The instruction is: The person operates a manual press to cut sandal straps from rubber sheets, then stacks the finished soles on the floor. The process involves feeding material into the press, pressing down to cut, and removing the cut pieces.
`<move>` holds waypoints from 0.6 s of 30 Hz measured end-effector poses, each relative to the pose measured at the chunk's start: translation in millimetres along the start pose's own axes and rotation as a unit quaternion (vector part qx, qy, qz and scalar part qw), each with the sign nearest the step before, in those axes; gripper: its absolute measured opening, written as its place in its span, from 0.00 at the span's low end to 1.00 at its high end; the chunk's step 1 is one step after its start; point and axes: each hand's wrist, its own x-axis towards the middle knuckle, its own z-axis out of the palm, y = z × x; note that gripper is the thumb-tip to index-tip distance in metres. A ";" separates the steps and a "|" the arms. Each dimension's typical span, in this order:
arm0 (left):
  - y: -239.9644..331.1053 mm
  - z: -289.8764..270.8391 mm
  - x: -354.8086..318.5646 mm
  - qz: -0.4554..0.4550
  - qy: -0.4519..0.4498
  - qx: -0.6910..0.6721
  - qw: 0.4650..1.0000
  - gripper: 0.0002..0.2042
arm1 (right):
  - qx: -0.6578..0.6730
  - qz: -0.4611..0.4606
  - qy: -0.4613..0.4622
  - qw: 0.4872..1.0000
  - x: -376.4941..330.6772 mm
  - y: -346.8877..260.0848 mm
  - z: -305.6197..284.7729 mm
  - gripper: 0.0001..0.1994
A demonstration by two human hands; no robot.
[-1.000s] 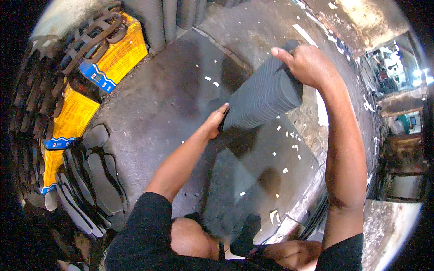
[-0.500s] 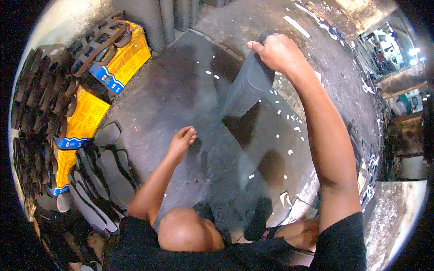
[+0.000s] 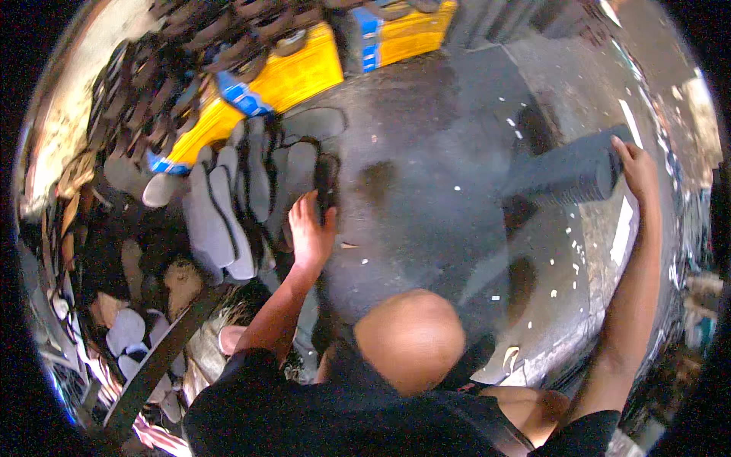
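Observation:
My right hand [image 3: 636,169] grips the end of a thick stack of dark grey ribbed rubber pieces [image 3: 567,177], held out to the far right above the floor. My left hand [image 3: 308,231] is stretched to the left with its fingers apart, resting at the edge of a row of grey shoe soles [image 3: 221,213]. A narrow black sole [image 3: 327,189] stands just beyond its fingertips. A big dark rubber sheet [image 3: 426,183] lies flat between the two hands. My bent knee [image 3: 411,339] is below it.
Yellow crates with blue bands [image 3: 293,76] [image 3: 403,34] stand at the back, loaded with dark soles. More soles and pale cut-outs [image 3: 126,331] are heaped at the left. White scraps dot the floor [image 3: 571,251] at the right.
My left hand has let go of the stack and swung left to the row of grey soles. My right hand keeps the stack, which now lies more level at the right.

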 end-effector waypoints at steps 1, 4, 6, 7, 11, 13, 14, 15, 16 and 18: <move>-3.5 -1.0 4.5 0.006 0.030 0.012 0.999 0.29 | 0.004 -0.004 0.000 1.000 2.8 2.4 -1.9 0.35; -14.2 -4.2 16.8 -0.029 0.008 0.131 0.991 0.43 | -0.020 -0.053 0.106 0.993 10.0 -14.3 -13.5 0.29; -0.4 -12.9 22.7 -0.112 -0.005 0.234 0.966 0.51 | 0.083 -0.112 0.119 0.983 -7.0 -71.5 -17.6 0.24; -7.2 -9.5 27.2 -0.126 0.000 0.229 0.965 0.53 | 0.132 -0.139 0.131 0.973 -22.5 -105.4 -22.9 0.22; -28.6 12.0 35.0 -0.165 0.009 0.230 0.959 0.58 | 0.231 -0.281 0.051 0.930 -88.5 -195.9 -2.8 0.22; -25.6 22.6 31.6 -0.166 -0.009 0.258 0.952 0.58 | 0.209 -0.373 0.017 0.904 -108.9 -216.2 21.7 0.18; -28.1 29.7 16.8 -0.090 -0.045 0.297 0.949 0.59 | 0.217 -0.400 0.004 0.890 -115.4 -224.5 47.1 0.18; -17.9 38.1 1.4 -0.026 -0.094 0.342 0.934 0.61 | 0.223 -0.421 -0.005 0.879 -121.7 -229.9 77.2 0.18; -12.4 43.4 -13.9 0.003 -0.170 0.300 0.938 0.61 | 0.235 -0.394 -0.092 0.884 -132.2 -236.8 112.1 0.20; 9.3 50.9 -38.8 0.041 -0.213 0.264 0.940 0.59 | 0.216 -0.389 -0.208 0.871 -159.7 -245.3 178.6 0.26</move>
